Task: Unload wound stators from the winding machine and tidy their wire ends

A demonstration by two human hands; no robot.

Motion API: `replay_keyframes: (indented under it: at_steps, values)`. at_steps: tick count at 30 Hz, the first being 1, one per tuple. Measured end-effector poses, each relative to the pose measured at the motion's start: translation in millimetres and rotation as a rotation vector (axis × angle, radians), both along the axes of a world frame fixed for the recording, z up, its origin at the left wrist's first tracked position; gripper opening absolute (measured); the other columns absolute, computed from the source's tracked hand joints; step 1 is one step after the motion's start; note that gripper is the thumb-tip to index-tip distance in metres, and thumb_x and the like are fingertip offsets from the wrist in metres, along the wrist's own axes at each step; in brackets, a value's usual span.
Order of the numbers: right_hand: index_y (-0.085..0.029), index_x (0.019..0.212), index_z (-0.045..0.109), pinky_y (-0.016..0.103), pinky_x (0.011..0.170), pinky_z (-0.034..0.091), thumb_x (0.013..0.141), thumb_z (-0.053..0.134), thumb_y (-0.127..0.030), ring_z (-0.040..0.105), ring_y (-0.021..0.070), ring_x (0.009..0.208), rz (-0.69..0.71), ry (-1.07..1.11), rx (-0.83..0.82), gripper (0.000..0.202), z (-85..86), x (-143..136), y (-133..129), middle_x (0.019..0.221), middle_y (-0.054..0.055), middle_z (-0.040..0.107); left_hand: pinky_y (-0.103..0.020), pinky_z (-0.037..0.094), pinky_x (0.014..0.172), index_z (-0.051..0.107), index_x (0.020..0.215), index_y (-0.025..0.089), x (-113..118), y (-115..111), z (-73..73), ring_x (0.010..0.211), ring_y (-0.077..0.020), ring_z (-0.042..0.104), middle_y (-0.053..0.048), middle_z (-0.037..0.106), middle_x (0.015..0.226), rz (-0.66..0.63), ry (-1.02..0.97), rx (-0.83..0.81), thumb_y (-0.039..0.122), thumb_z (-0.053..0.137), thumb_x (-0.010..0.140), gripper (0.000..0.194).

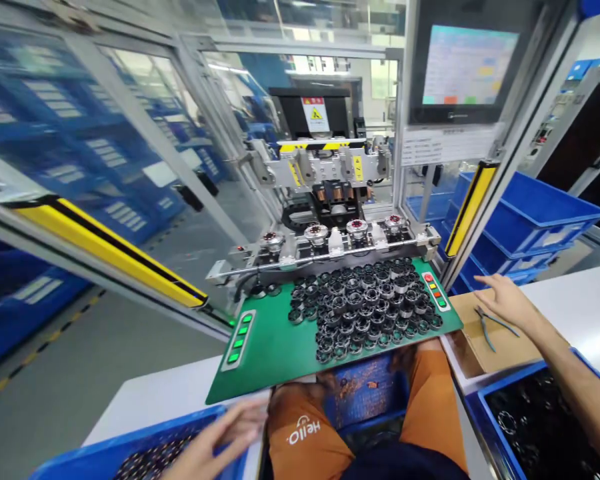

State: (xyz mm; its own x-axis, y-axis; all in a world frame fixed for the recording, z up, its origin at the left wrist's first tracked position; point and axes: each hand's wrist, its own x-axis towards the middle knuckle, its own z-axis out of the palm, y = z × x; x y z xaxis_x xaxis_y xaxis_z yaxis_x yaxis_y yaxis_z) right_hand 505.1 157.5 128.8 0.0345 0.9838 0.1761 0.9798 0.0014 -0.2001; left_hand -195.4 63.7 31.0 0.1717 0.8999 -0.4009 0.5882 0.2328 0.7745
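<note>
Two hands, both empty with fingers spread: the left hand (225, 440) at lower left over one blue bin (180, 440), the right hand (507, 303) at right, near one pair of pliers (491, 328). Center, many black rings (365, 303), too many to count, crowd one green surface (275, 347); beyond, four round metal parts (316, 233) line the fixture (330, 252). Upper right, one screen (470, 65).

The left hand (220, 443) is blurred and cut off at the wrist by the bottom edge, as is part of the blue bin (190, 427) beneath it. Text on the screen (467, 67) is too small to read (the printed sheet (450, 145) below it, too). Dark parts in the right-hand bin (540, 413) blur together.
</note>
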Motion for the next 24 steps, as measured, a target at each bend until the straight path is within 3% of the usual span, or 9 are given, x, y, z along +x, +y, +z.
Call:
replay_keyframes:
  at_steps: [2, 5, 6, 8, 11, 15, 20, 24]
  values:
    - [-0.024, 0.133, 0.069, 0.049, 0.104, 0.05, 0.097, 0.05, -0.052, 0.065, 0.0317, 0.11, 0.17, 0.013, 0.114, 0.05, 53.6, -41.8, 27.7, 0.116, 0.015, 0.072, -0.043, 0.05, 0.113, 0.067, 0.128, 0.036, -9.8, 38.0, 64.3, 0.119, -0.0304, 0.068, 0.001, 0.075, 0.125, 0.051, 0.09, 0.119, 0.09, 0.064, 0.07, 0.079]
    - [-0.026, 0.128, 0.07, 0.041, 0.098, 0.054, 0.098, 0.052, -0.049, 0.069, 0.0258, 0.106, 0.449, 0.083, 0.181, 0.042, 126.8, -135.5, 74.2, 0.118, 0.01, 0.074, -0.039, 0.051, 0.108, 0.063, 0.129, 0.031, -4.8, 111.8, 148.3, 0.114, -0.0248, 0.066, 0.004, 0.073, 0.125, 0.004, 0.307, 0.388, 0.093, 0.052, 0.078, 0.081]
    - [-0.026, 0.128, 0.071, 0.04, 0.095, 0.054, 0.098, 0.054, -0.048, 0.07, 0.0243, 0.102, 0.523, 0.077, 0.159, 0.041, 144.1, -171.0, 92.3, 0.114, 0.008, 0.075, -0.037, 0.053, 0.102, 0.063, 0.129, 0.026, -0.8, 138.9, 167.8, 0.109, -0.023, 0.066, 0.001, 0.073, 0.121, -0.027, 0.398, 0.51, 0.092, 0.044, 0.084, 0.082]
    - [-0.026, 0.125, 0.073, 0.036, 0.088, 0.054, 0.097, 0.056, -0.044, 0.071, 0.021, 0.092, 0.638, 0.053, 0.068, 0.037, 163.9, -241.3, 133.0, 0.104, 0.004, 0.078, -0.035, 0.052, 0.099, 0.064, 0.126, 0.02, 6.1, 194.4, 191.2, 0.106, -0.0216, 0.065, -0.004, 0.071, 0.118, -0.105, 0.539, 0.682, 0.087, 0.034, 0.09, 0.081]
    - [-0.025, 0.128, 0.072, 0.033, 0.091, 0.052, 0.095, 0.059, -0.035, 0.072, 0.0209, 0.098, 0.683, -0.089, -0.078, 0.037, 159.7, -332.3, 199.4, 0.109, 0.006, 0.078, -0.041, 0.045, 0.108, 0.067, 0.124, 0.02, 9.7, 272.2, 193.6, 0.113, -0.0255, 0.059, -0.009, 0.065, 0.119, -0.124, 0.633, 0.749, 0.079, 0.043, 0.091, 0.072]
    - [-0.018, 0.139, 0.064, 0.038, 0.1, 0.052, 0.091, 0.064, -0.031, 0.068, 0.0289, 0.12, 0.596, -0.238, -0.202, 0.05, 127.2, -407.2, 269.4, 0.134, 0.016, 0.071, -0.044, 0.043, 0.108, 0.069, 0.122, 0.021, 9.3, 344.2, 171.1, 0.12, -0.0287, 0.053, -0.013, 0.061, 0.125, -0.134, 0.74, 0.766, 0.065, 0.049, 0.097, 0.054]
    - [-0.011, 0.123, 0.071, 0.04, 0.092, 0.056, 0.079, 0.076, -0.022, 0.073, 0.0325, 0.107, 0.499, -0.328, -0.372, 0.045, 104.2, -438.0, 307.2, 0.115, 0.021, 0.076, -0.048, 0.039, 0.108, 0.071, 0.114, 0.02, 9.8, 382.1, 149.6, 0.123, -0.0317, 0.051, -0.014, 0.061, 0.126, -0.163, 0.827, 0.783, 0.057, 0.051, 0.099, 0.045]
    - [-0.008, 0.116, 0.072, 0.04, 0.088, 0.058, 0.083, 0.074, -0.018, 0.075, 0.0284, 0.094, 0.484, -0.33, -0.544, 0.035, 100.7, -446.8, 321.5, 0.097, 0.016, 0.078, -0.047, 0.038, 0.108, 0.071, 0.108, 0.018, 8.7, 394.0, 144.1, 0.122, -0.0315, 0.052, -0.014, 0.063, 0.121, -0.19, 0.881, 0.803, 0.056, 0.052, 0.098, 0.044]
